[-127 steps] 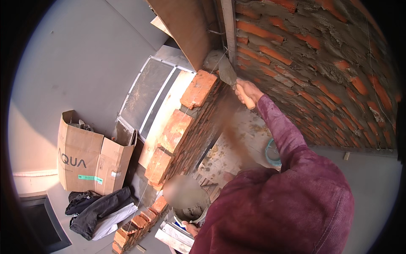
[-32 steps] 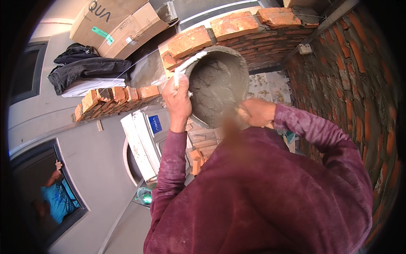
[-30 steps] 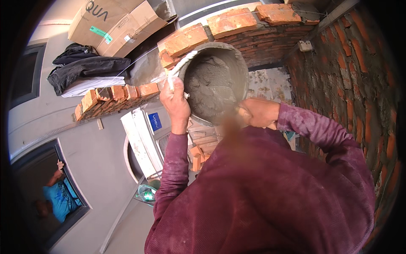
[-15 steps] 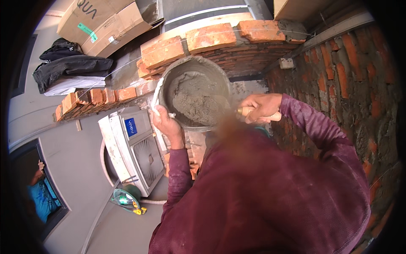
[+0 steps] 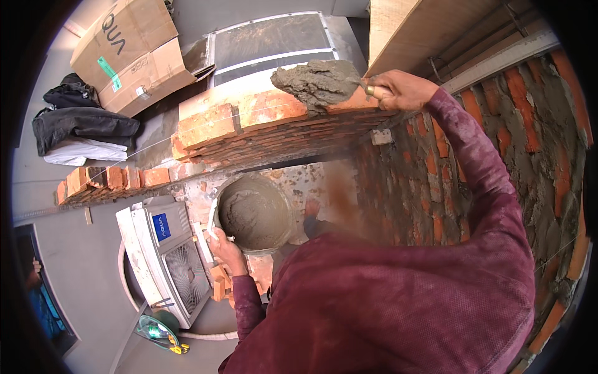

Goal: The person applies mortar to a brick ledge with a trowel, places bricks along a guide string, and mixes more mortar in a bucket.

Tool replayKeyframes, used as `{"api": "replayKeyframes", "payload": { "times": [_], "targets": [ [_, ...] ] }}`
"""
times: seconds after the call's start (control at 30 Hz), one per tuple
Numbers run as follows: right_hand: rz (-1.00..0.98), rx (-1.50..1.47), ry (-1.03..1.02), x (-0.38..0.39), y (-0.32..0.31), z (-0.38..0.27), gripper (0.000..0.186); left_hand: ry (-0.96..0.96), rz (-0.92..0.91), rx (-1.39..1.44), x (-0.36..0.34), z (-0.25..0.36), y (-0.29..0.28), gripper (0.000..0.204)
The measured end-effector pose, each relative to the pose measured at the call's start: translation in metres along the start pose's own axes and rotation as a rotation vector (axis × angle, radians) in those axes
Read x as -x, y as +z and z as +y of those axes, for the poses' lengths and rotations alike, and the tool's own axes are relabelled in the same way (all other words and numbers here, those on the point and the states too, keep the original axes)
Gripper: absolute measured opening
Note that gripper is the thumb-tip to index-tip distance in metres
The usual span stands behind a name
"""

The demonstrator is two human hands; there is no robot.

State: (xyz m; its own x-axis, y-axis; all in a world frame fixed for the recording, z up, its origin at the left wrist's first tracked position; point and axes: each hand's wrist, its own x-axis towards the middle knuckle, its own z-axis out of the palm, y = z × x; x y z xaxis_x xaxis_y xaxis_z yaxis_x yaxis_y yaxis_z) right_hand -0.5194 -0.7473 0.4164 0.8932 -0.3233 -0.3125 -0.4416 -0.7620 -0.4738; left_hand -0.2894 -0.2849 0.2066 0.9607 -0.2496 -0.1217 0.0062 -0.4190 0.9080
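A heap of wet grey mortar (image 5: 317, 80) rides on a trowel over the top course of the brick wall (image 5: 274, 107). My right hand (image 5: 402, 91) is closed round the trowel's wooden handle (image 5: 372, 91); the blade is hidden under the mortar. Lower down, my left hand (image 5: 228, 250) grips the white handle (image 5: 215, 215) of a round bucket (image 5: 283, 206). More mortar (image 5: 244, 210) lies inside the bucket, which is tilted a little toward me.
A taut string (image 5: 187, 129) runs along the wall. At the left are an outdoor air-conditioner unit (image 5: 168, 258), a cardboard box (image 5: 134, 62), dark clothes (image 5: 81, 128) and a coiled green hose (image 5: 156, 327). A mortar-smeared brick wall (image 5: 486, 168) rises at right. Another person's hand (image 5: 36, 267) shows in an opening.
My right hand has lifted the trowel out of the bucket, up and away, with mortar on it. The bucket, still in my left hand, appears lower and farther from the wall top.
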Motion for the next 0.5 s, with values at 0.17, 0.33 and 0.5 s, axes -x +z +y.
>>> {"api": "replayKeyframes", "payload": {
  "times": [0.17,0.33,0.5],
  "targets": [
    [0.289,0.540,0.017,-0.034,0.069,0.033,0.020,-0.121,0.096,0.148,0.007,-0.003,-0.017,0.042],
    [0.483,0.431,0.157,0.012,0.069,0.002,0.018,-0.165,0.137,0.212,-0.001,-0.038,-0.040,0.042],
    [0.298,-0.059,0.490,0.116,0.045,-0.083,0.031,-0.161,0.138,0.229,-0.023,-0.058,-0.050,0.042]
  ]
}}
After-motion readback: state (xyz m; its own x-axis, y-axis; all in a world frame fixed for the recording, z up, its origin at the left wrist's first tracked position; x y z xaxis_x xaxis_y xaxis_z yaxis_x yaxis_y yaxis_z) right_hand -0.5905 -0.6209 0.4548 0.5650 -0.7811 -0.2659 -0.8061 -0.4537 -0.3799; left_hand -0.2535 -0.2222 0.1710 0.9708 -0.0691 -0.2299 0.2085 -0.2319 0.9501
